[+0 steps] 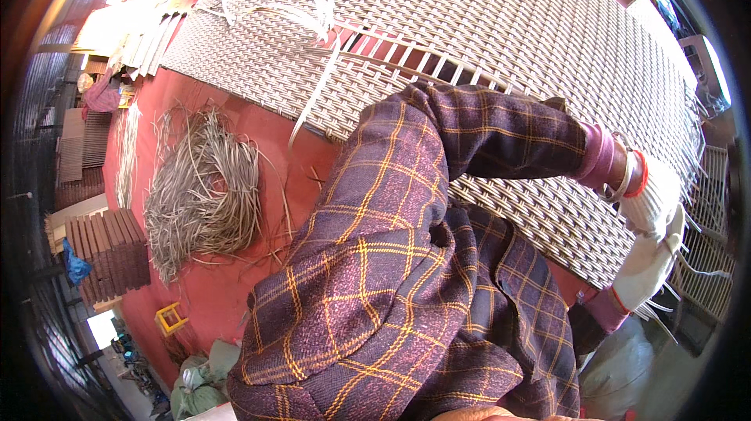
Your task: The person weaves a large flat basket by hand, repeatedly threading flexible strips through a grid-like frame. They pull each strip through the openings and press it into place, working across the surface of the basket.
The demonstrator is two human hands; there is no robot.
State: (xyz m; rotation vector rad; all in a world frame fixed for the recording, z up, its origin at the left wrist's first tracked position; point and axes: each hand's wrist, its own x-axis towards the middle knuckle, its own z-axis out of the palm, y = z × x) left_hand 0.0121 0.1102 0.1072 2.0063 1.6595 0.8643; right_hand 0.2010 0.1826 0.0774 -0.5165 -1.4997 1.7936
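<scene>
Both gloved hands, left hand [655, 200] and right hand [648, 266], met at the woven panel [501, 22]'s right edge, apparently closed on its loose strip ends [688, 261]. A bundle of strips [199, 190] lay well apart on the red floor [266, 136].

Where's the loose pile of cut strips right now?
Head view, left side: the pile of cut strips lies on the red floor, left of the plaid sleeve, below the woven panel.

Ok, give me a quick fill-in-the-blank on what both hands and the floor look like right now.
Both hands, the left hand and the right hand, wear ____ gloves.
They meet at the edge of the large ____ panel.
The loose bundle of strips lies on the ____ floor.
The sleeves have a ____ pattern.

Missing words: white; woven; red; plaid
</scene>
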